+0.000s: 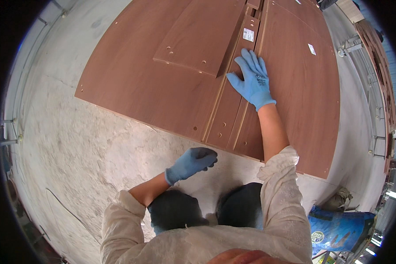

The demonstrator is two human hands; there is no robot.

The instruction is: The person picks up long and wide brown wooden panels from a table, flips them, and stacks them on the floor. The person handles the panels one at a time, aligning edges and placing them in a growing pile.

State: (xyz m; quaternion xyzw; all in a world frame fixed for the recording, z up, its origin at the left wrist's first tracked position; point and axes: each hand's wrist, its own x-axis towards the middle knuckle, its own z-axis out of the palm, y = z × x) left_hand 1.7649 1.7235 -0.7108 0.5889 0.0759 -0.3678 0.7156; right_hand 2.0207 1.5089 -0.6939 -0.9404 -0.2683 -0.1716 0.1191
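This looks like a furniture-panel workshop. Brown wood-grain panels, bored with round holes and bearing at least 2 white labels, lie over one another above a bare, scuffed concrete floor. Metal racking and a further stack of brown boards line the right side; bright strip lights show at the lower right rim.

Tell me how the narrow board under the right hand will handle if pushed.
The board is likely stiff: it shows no sag. Slimmer than the wide panel to its left, it is probably lighter. Lying flat, it should probably slide rather than roll.
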